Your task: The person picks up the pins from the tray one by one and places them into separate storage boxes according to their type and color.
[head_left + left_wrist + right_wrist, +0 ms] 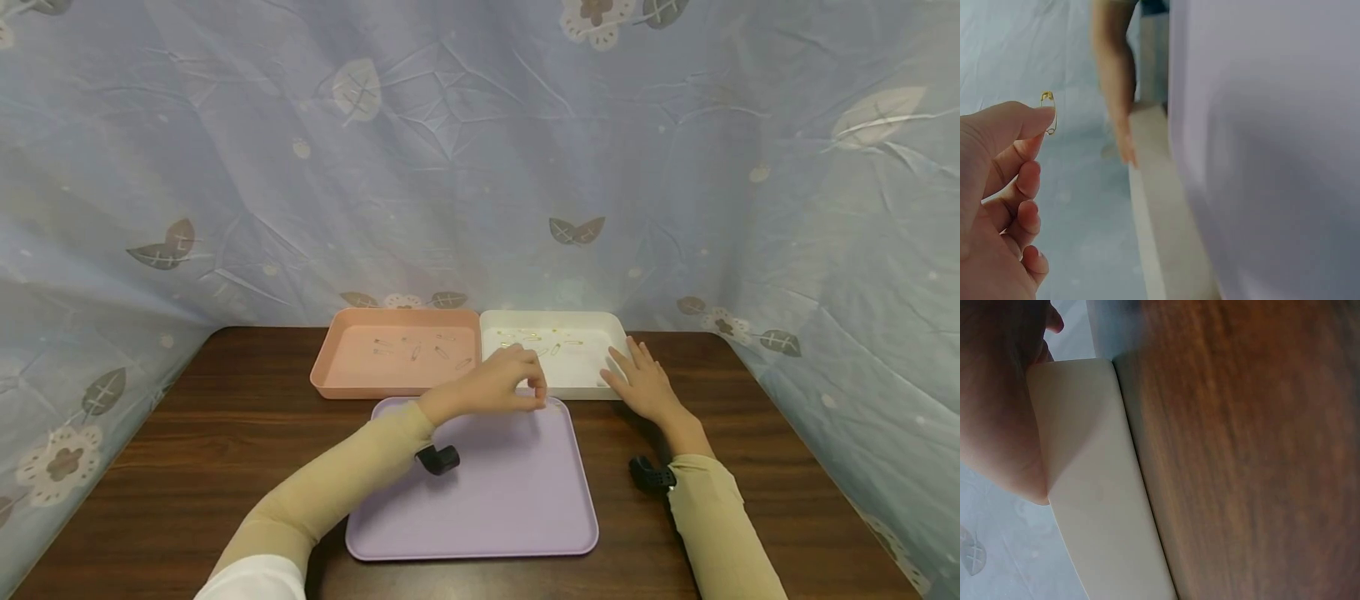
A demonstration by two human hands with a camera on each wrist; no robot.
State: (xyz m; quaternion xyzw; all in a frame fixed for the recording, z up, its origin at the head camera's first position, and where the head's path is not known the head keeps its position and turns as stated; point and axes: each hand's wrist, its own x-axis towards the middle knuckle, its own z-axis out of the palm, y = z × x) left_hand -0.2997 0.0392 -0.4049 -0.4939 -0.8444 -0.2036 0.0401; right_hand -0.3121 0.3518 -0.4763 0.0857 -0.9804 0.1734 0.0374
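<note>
My left hand [498, 382] is raised over the far edge of the purple tray [502, 492]. Between its thumb and forefinger it pinches a gold safety pin [1048, 96], whose head stands up past the thumb in the left wrist view; the other fingers curl loosely. My right hand [647, 390] rests with spread fingers at the right rim of the white tray [588, 367]. In the right wrist view that hand lies over the edge of the tray's wall [1088, 469]. Several gold safety pins [556, 349] lie scattered in the white tray, partly hidden behind the left hand.
A pink tray [397, 392] with several silver-coloured safety pins [416, 353] stands against the white one, on its left. The purple tray lies in front of both on the dark wooden table [225, 433]. A patterned blue cloth [450, 167] hangs behind and at the sides.
</note>
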